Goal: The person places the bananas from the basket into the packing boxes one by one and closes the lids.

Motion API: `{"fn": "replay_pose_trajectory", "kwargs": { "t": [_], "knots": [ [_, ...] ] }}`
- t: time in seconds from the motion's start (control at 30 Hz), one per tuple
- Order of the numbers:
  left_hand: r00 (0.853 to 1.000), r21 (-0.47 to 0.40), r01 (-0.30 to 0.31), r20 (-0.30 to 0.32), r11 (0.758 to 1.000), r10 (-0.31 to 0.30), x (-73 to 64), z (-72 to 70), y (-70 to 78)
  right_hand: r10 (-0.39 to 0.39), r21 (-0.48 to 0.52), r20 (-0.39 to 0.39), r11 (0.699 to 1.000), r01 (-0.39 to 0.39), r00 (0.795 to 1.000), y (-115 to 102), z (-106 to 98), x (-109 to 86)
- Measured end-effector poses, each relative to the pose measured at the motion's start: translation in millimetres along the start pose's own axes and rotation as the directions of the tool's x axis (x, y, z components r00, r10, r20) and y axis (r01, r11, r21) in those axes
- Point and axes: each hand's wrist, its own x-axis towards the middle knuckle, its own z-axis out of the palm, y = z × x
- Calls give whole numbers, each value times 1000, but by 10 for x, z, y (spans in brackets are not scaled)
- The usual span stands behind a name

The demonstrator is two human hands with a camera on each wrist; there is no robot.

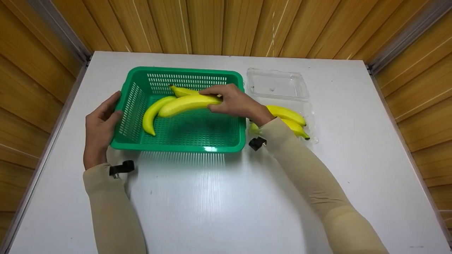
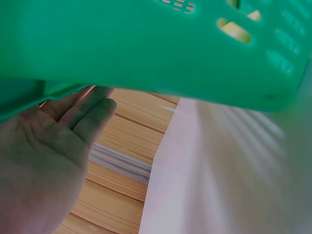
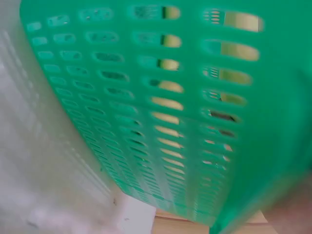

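Note:
My right hand [image 1: 235, 102] holds a yellow banana [image 1: 187, 104] between thumb and fingers over the green basket [image 1: 180, 148]. Below it, a curved banana [image 1: 150, 118] lies at the basket's left, while another banana [image 1: 182, 91] is partly hidden behind the held one. At the basket's left side, my left hand [image 1: 100, 123] touches the outer wall and rim. The left wrist view has its palm [image 2: 44, 156] facing up, with fingers reaching out fairly straight under the rim. Through the slotted wall [image 3: 195, 107] in the right wrist view, yellow patches show.
Right of the basket stands a hinged clear plastic container [image 1: 277, 84] with several bananas [image 1: 287, 114] in its near half, partly covered by my right wrist. All this is on a white table [image 1: 197, 197]. Wood-patterned panels [image 1: 204, 26] close off the back and sides.

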Motion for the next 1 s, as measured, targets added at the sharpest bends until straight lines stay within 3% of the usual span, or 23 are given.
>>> {"fn": "replay_pose_trajectory", "kwargs": {
  "t": [0.37, 0.63, 0.83, 1.0],
  "knots": [
    [1000, -3, 16, -24, 1000, -16, 9, 34, -14, 9, 54, -134, 999, -2, 991, -14, -252, -477],
    [998, -1, 60, -31, 998, -60, 2, 38, -10, -12, 37, -271, 999, 22, 963, 114, -464, -953],
    [998, -15, 57, -25, 998, -57, 3, 43, -17, 80, 38, -318, 997, -72, 945, 279, -604, -1311],
    [997, -38, 62, -36, 997, -63, 0, 48, -26, 178, 32, -300, 984, -177, 937, 495, -670, -1586]
  ]
}}
